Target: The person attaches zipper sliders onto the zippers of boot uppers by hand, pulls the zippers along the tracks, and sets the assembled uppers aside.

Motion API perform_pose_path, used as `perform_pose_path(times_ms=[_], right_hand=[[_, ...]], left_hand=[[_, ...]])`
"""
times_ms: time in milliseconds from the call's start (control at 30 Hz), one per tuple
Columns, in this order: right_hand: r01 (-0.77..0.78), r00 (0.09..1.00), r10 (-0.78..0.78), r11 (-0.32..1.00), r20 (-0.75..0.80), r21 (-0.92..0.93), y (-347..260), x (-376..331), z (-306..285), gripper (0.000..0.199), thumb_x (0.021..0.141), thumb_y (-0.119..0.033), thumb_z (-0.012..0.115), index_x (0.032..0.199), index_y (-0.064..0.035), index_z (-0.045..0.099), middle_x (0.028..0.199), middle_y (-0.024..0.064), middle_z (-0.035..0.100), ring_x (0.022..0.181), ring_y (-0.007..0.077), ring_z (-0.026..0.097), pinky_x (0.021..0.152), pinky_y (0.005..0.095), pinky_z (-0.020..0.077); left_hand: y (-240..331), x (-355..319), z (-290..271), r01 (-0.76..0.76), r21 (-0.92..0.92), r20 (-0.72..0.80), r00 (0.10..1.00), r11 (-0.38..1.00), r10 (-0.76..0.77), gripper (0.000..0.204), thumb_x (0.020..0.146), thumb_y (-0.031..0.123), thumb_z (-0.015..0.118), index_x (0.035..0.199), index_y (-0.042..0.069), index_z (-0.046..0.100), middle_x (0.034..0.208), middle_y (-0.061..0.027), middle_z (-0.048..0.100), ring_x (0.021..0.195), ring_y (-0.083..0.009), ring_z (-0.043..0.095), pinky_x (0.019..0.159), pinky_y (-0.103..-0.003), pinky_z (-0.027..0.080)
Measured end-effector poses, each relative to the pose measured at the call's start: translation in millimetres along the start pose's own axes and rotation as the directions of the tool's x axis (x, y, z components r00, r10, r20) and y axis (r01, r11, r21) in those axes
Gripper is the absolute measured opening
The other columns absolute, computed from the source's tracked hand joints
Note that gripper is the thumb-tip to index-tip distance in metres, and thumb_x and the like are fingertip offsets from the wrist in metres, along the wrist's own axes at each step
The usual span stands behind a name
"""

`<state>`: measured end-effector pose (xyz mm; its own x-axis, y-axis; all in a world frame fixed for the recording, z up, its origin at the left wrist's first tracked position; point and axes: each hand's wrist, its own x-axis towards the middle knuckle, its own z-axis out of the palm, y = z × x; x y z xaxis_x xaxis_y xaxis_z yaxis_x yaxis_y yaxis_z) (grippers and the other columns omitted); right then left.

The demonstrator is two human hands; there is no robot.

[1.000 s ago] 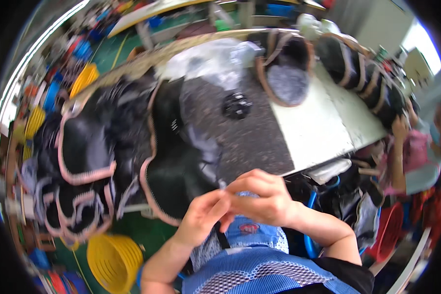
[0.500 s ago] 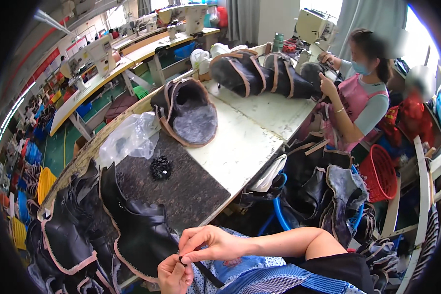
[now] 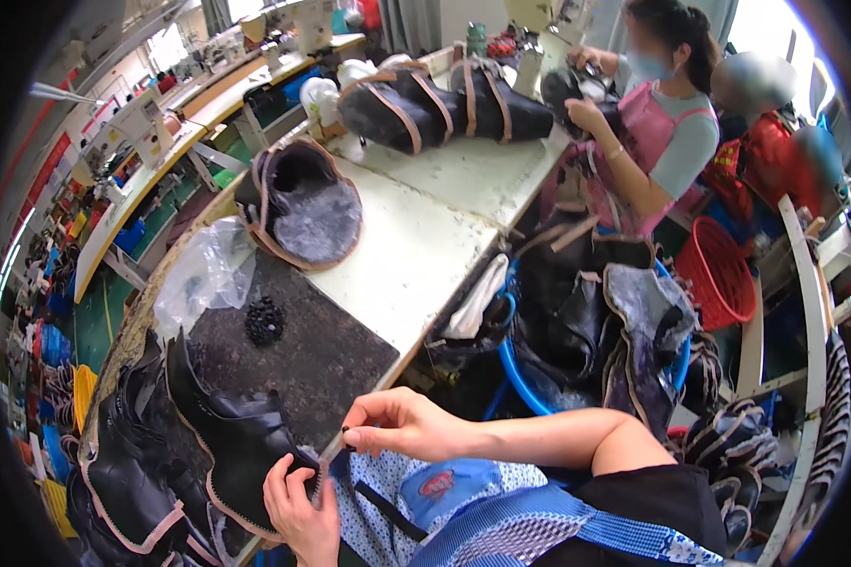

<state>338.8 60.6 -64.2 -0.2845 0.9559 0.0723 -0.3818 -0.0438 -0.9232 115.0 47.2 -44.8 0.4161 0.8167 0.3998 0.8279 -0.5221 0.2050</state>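
Observation:
My left hand (image 3: 304, 510) is at the near end of a black leather boot upper (image 3: 241, 439) with pale zigzag-edged trim. Its fingers lie over the leather and the thumb is on the near side, with the edge between them. Just to the right, my right hand (image 3: 402, 425) pinches a small dark piece (image 3: 350, 435) between thumb and fingertip; its exact kind is too small to make out. Beyond my hands, a cluster of small shiny black pieces (image 3: 265, 321) lies on a dark speckled slab (image 3: 321, 350).
More black uppers (image 3: 128, 472) are heaped at left. A clear plastic bag (image 3: 203, 279) and a fleece-lined boot upper (image 3: 303, 203) sit farther back. At right stand a blue-rimmed basket of uppers (image 3: 529, 397) and a red basket (image 3: 719, 274). A co-worker (image 3: 657, 123) handles a boot across the table.
My hands have parted. The left has moved leftward onto the boot upper, while the right keeps the small dark piece. The view has shifted, and the co-worker still handles the boot.

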Motion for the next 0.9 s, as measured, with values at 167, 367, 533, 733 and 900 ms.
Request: perform_pose_path(times_ms=[167,367,533,733,900], right_hand=[[-0.039,0.999,0.039,0.999,-0.029,0.010,12.4,3.2,-19.3,0.020,0.094,-0.023,0.065,0.094,-0.0033,0.063,0.082,-0.0006,0.063,0.076,0.0068,0.059,0.066,0.0232,0.0495],[0.075,0.996,-0.082,0.978,-0.026,-0.193,18.1,19.0,-20.4,0.017,0.093,-0.015,0.065,0.095,0.0012,0.061,0.082,0.0024,0.063,0.078,0.0079,0.058,0.068,0.0248,0.0487],[0.424,0.901,-0.421,0.811,0.102,-0.403,14.3,35.0,5.7,0.015,0.091,-0.009,0.061,0.101,0.0023,0.060,0.090,0.0133,0.064,0.082,0.0267,0.064,0.070,0.0346,0.0508],[0.550,0.830,-0.497,0.649,0.255,-0.526,10.1,26.4,42.3,0.011,0.086,-0.009,0.060,0.088,-0.0007,0.053,0.084,0.0139,0.054,0.088,0.0339,0.055,0.074,0.0433,0.0461],[0.535,0.841,-0.432,0.760,0.327,-0.370,2.6,29.0,33.5,0.011,0.084,-0.007,0.060,0.086,0.0005,0.051,0.083,0.0154,0.053,0.086,0.0358,0.056,0.071,0.0444,0.0457]], left_hand=[[-4.2,6.8,25.4,0.054,-0.030,-0.048,0.997,0.998,-0.056,0.015,0.076,0.002,0.070,0.086,0.002,0.058,0.118,-0.0179,0.057,0.107,-0.0380,0.056,0.089,-0.045,0.046],[-8.0,16.9,31.4,0.120,-0.043,0.016,0.993,0.992,-0.120,0.004,0.089,0.002,0.050,0.090,-0.001,0.048,0.122,-0.0260,0.059,0.109,-0.0441,0.057,0.089,-0.049,0.045],[22.9,38.2,-24.4,0.564,-0.108,0.189,0.820,0.818,-0.541,0.021,0.102,0.027,0.050,0.105,0.007,0.055,0.099,-0.0247,0.064,0.090,-0.0357,0.063,0.073,-0.044,0.046],[28.2,37.9,-64.4,0.519,-0.288,0.174,0.855,0.805,-0.489,0.030,0.101,0.031,0.051,0.096,0.001,0.054,0.083,-0.0196,0.055,0.076,-0.0303,0.052,0.071,-0.040,0.043],[29.2,49.1,-61.6,0.541,-0.284,0.204,0.841,0.792,-0.501,0.032,0.102,0.031,0.048,0.099,0.000,0.053,0.093,-0.0198,0.055,0.084,-0.0322,0.052,0.079,-0.041,0.043]])
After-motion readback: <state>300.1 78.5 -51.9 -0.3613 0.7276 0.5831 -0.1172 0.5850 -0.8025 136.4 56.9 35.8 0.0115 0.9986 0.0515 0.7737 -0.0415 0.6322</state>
